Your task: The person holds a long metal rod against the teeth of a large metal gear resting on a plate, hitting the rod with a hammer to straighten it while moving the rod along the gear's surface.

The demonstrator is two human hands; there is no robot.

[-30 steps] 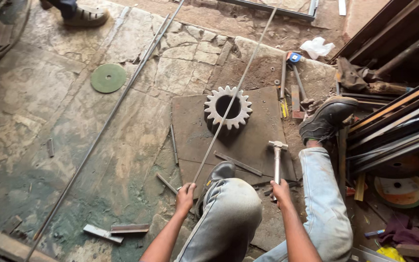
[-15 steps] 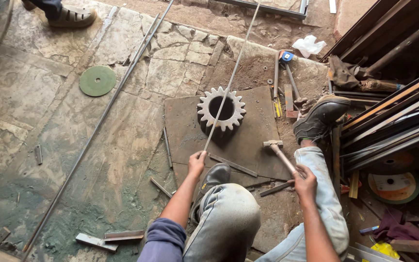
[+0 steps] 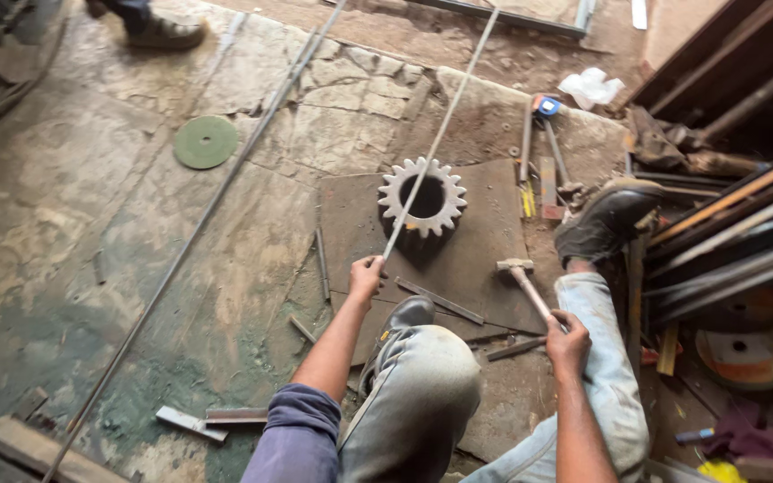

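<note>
Left hand (image 3: 367,275) closed around near end of thin steel rod (image 3: 436,143); rod runs over toothed gear (image 3: 422,197) at steel plate's (image 3: 485,268) far edge. Right hand (image 3: 567,333) grips hammer (image 3: 525,282) handle, head over plate's right edge.

The far end of the thin metal rod (image 3: 440,134) is cut off by the top edge, and its near end is hidden inside the left hand (image 3: 365,277). The hammer (image 3: 526,284) handle's butt is covered by the right hand (image 3: 568,340). Only a shoe (image 3: 158,29) of another person is seen at the top. The stacked bars (image 3: 735,224) are cut by the right edge.
</note>
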